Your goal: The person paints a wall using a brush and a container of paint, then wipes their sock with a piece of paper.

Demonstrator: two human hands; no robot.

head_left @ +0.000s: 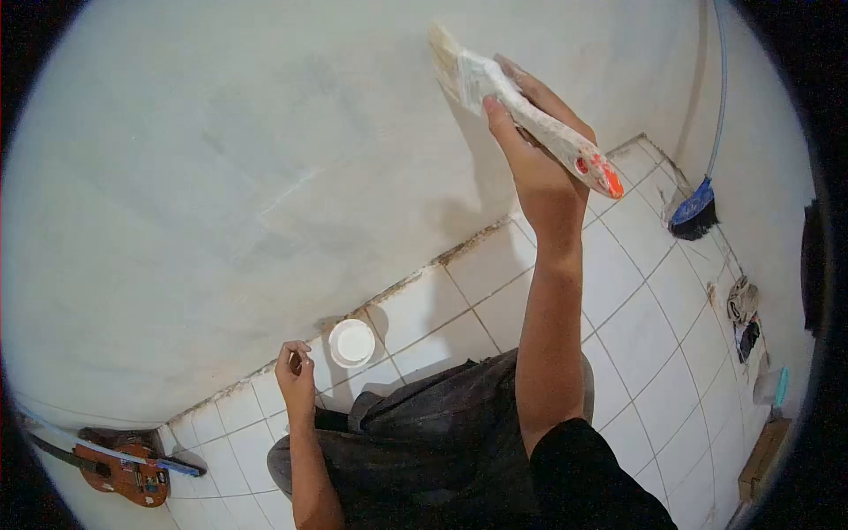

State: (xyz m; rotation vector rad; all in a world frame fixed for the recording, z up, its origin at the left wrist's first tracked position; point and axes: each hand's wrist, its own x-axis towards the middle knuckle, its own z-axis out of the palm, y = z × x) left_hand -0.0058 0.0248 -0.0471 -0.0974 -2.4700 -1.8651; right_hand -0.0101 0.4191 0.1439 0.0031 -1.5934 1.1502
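Moderately bright light is falling on the wall [265, 132], apparently from above. The brush [556, 137] and right hand [537, 172] are casting a soft shadow [481, 166] on it. Dark trousers [442, 433] are losing detail. The lens is curving the floor tiles [671, 380] sideward; black vignetting is swallowing the corners.

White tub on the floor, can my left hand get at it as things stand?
Probably yes. Your left hand looks close to the tub, and nothing visible stands between them; the brush is up in your right hand, out of the way.
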